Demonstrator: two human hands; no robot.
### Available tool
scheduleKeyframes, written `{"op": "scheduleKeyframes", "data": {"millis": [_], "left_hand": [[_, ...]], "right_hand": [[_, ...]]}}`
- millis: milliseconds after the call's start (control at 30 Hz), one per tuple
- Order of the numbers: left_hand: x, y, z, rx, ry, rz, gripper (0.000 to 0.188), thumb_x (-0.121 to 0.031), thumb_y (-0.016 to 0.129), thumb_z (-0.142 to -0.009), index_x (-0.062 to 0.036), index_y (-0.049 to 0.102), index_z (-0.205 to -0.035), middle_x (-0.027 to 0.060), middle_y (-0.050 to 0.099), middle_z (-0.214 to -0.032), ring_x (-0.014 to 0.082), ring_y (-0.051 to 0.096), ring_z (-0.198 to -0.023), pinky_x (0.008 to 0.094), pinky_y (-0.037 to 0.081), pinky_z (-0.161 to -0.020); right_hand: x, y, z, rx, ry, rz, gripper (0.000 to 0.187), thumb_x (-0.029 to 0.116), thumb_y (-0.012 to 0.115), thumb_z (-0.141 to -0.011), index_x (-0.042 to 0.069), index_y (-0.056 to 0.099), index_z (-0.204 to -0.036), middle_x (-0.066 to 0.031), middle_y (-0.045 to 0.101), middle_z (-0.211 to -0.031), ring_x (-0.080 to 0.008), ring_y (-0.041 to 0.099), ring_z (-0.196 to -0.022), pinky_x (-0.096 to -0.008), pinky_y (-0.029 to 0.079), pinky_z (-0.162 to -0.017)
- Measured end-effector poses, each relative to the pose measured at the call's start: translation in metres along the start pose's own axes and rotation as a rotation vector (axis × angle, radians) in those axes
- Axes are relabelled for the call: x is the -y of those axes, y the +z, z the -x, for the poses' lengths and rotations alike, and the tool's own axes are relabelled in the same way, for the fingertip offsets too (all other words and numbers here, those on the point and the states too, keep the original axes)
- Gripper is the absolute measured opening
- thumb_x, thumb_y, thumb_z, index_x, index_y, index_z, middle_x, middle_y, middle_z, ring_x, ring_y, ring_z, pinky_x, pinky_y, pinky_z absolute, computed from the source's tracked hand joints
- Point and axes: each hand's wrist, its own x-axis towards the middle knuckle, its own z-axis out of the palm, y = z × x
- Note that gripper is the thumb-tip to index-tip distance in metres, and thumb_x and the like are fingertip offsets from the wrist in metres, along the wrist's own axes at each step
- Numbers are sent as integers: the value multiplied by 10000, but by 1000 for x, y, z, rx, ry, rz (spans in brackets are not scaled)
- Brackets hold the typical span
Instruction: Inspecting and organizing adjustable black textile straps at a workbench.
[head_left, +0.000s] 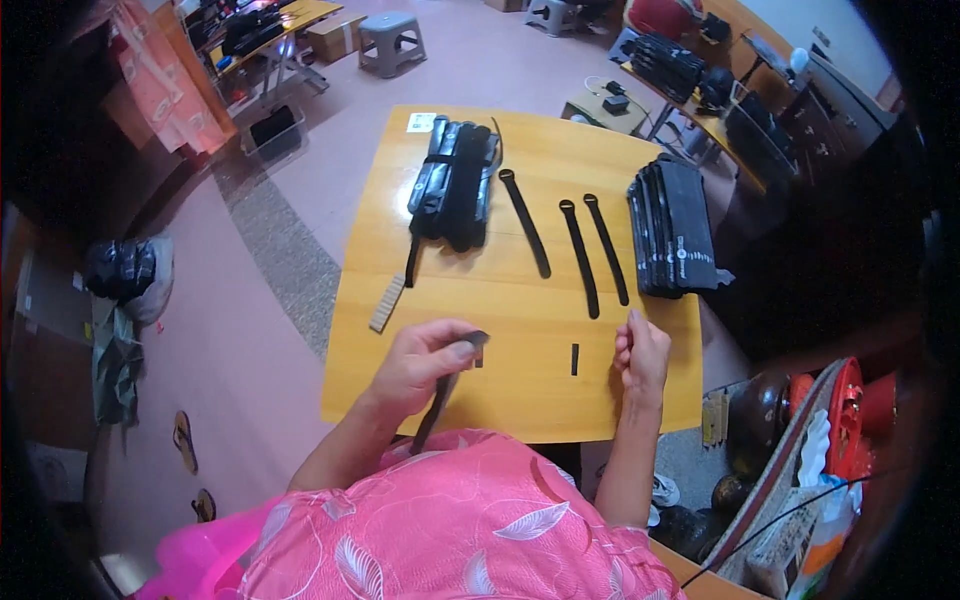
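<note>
My left hand (425, 362) pinches a black strap (437, 408) between thumb and fingers, its tail hanging down toward the table's near edge. To the right, my right hand (642, 355) is closed with curled fingers; whether anything is inside them is hidden. Two short black strips (575, 359) lie on the wooden table (520, 405), one partly behind my left hand. Beyond my hands three black straps with looped ends (525, 222) lie spread out. A strapped bundle of black packages (452, 185) sits at the far left, and a stack of black packages (672, 228) stands at the right.
A small beige ridged block (387, 303) lies near the table's left edge. Grey stools (391, 45) and a clear bin (275, 137) stand on the floor beyond. At the lower right are a red container (850, 415) and bags. Sandals (185, 442) lie at the left.
</note>
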Motion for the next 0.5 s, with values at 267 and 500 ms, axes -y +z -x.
{"op": "scheduleKeyframes", "data": {"millis": [267, 500], "left_hand": [[1, 20, 4, 132, -8, -12, 229, -117, 662, -848, 32, 612, -1015, 35, 571, -919, 102, 522, -803, 224, 408, -693], [-1, 26, 9, 201, 116, -143, 171, -66, 603, -900, 26, 597, -1043, 21, 573, -917, 94, 550, -860, 230, 443, -751]], "right_hand": [[6, 66, 101, 654, -167, 219, 182, 181, 649, -886, -1, 666, -882, -12, 627, -710, -60, 548, -592, -202, 445, -524], [13, 75, 110, 686, -194, 190, 179, 158, 645, -897, -14, 662, -850, -18, 630, -708, -55, 532, -577, -193, 427, -514]]}}
